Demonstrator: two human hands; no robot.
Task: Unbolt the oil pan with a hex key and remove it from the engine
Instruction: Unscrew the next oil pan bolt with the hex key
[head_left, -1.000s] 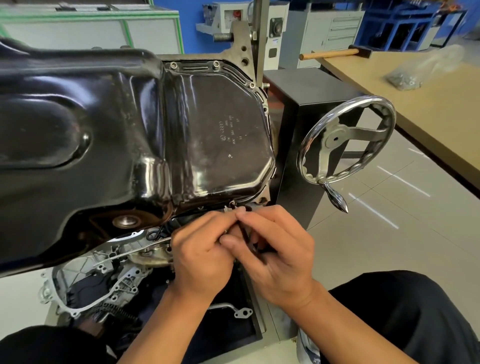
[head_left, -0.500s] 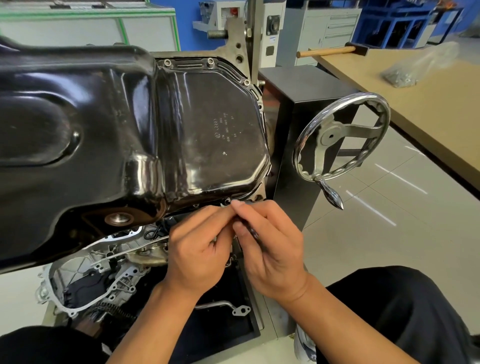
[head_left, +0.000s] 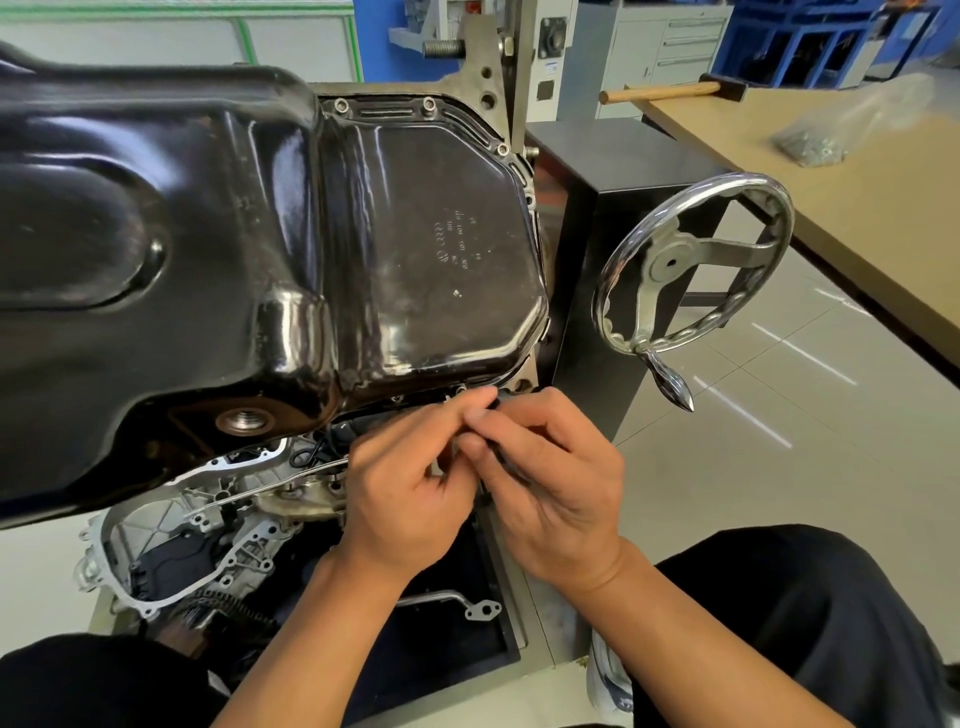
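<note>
The glossy black oil pan (head_left: 249, 249) sits bolted on the upturned engine (head_left: 208, 525) and fills the upper left of the head view. Silver bolt heads (head_left: 428, 103) show along its far flange. Both my hands meet at the pan's near edge, by a bolt (head_left: 459, 388). My right hand (head_left: 545, 483) pinches a thin dark hex key (head_left: 501, 451), mostly hidden by my fingers. My left hand (head_left: 410, 488) curls in beside it, fingertips pinched at the key's upper end.
A chrome handwheel (head_left: 696, 270) with a crank knob stands on the black stand (head_left: 623, 171) right of the pan. A wooden bench (head_left: 852, 187) at far right carries a hammer (head_left: 670, 92) and a plastic bag (head_left: 852, 124). A black tray (head_left: 447, 644) lies below my hands.
My hands stay at the same bolt on the near flange. The fingers have shifted slightly around the hex key, as in a small turn.
</note>
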